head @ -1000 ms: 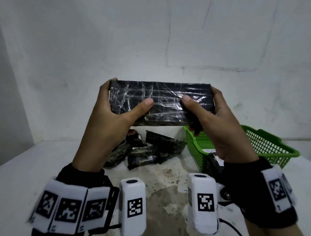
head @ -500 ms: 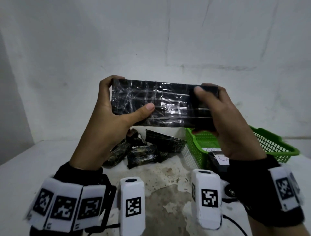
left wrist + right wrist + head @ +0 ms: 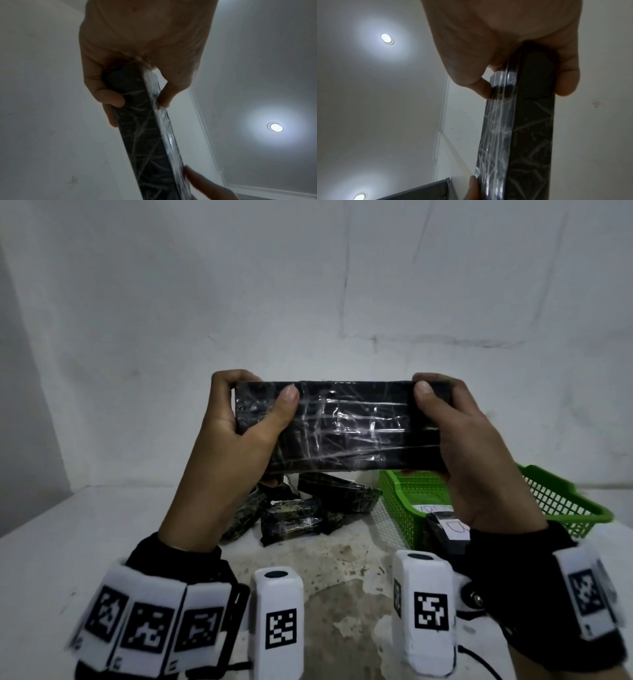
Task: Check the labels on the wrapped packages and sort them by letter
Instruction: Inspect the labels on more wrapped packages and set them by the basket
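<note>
A person's left hand (image 3: 226, 453) grips the left end of a long black wrapped package (image 3: 342, 426), thumb laid across the near face and fingers curled behind, as it is held up level above the white table (image 3: 51, 559). Half a second ago that thumb lay lower and nearer the middle of the face; it now sits up by the top left corner (no label shows on the glossy, taped side turned to the camera). Below the package, a heap of smaller dark wrapped packages (image 3: 294, 517) lies on the table, unmoved since the earlier frames. The right hand (image 3: 479, 460) clasps the package's right end, thumb on the near face at the top corner and fingers wrapped around the far side; a second ago its thumb reached in toward the centre. At far right stands a green basket (image 3: 565, 501), and a package bearing a white label (image 3: 452, 527) peeks out just below the right wrist.
</note>
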`<state>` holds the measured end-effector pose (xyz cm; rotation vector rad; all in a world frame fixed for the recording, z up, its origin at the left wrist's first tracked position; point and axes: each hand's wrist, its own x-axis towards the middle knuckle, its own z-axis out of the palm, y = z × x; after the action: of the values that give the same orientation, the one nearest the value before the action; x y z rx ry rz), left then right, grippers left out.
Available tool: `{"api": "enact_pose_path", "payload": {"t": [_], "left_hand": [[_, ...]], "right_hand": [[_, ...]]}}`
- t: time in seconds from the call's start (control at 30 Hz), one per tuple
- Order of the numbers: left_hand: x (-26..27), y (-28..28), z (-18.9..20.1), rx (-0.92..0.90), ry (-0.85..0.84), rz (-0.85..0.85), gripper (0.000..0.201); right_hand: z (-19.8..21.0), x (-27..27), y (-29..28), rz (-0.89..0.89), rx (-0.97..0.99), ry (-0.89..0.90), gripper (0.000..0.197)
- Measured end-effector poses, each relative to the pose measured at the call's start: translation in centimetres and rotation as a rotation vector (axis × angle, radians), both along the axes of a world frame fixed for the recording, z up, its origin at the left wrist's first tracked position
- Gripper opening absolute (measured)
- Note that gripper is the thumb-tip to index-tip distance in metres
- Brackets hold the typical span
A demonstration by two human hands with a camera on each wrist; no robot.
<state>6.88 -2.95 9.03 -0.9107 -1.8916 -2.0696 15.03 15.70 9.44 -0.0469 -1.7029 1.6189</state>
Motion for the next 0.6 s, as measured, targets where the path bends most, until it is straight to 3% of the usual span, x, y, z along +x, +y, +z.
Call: {"api": "enact_pose_path", "payload": {"t": [0.13,0.4,0.5,0.6], "left_hand": [[-0.2,0.1,-0.1,0.008,-0.024,0.020,0.024],[0.1,0.0,-0.1,-0.048,-0.037,0.106,0.063],[0.1,0.0,0.1,-0.041,-0.037,0.112,0.054],[0.0,-0.2,0.1,-0.018,-0.042,0.110,0.035]], "right_hand": [[-0.3,-0.1,-0.4,-0.067,0.084,-0.001,0.037],[-0.6,-0.2,-1.0,-0.155,0.117,0.027,0.052],[-0.7,-0.2,-1.3,-0.184,0.127,0.025,0.050],[-0.8,-0.2,-1.5,-0.152,0.156,0.009,0.060]]}}
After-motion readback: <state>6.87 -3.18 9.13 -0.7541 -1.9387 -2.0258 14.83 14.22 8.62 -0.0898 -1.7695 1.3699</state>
